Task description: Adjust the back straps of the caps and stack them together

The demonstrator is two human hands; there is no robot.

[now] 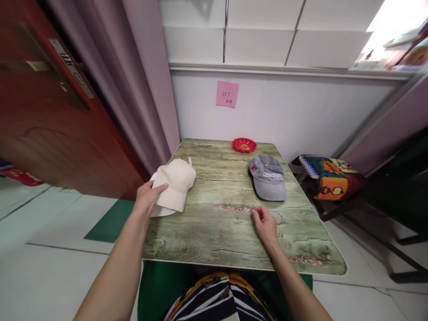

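Observation:
At the left side of the table a cream baseball cap (177, 183) lies with its brim toward me. A paler brim (162, 211) shows beneath it, apparently part of a second cap under the first. My left hand (147, 196) grips the cream cap at its left side, thumb on top and the other fingers mostly hidden below. My right hand (265, 223) rests on the tabletop with its fingers curled together, and nothing shows in them. Beyond that hand sits a grey baseball cap (267, 178) with white lettering and a dark underside, apart from my fingers.
A red scalloped dish (244, 145) stands at the back of the green wood-patterned table (214, 240). Behind it, a pink note (227, 94) is stuck to the wall. To the left is a brown door (60, 107) beside a purple curtain; a dark chair (384, 196) stands right.

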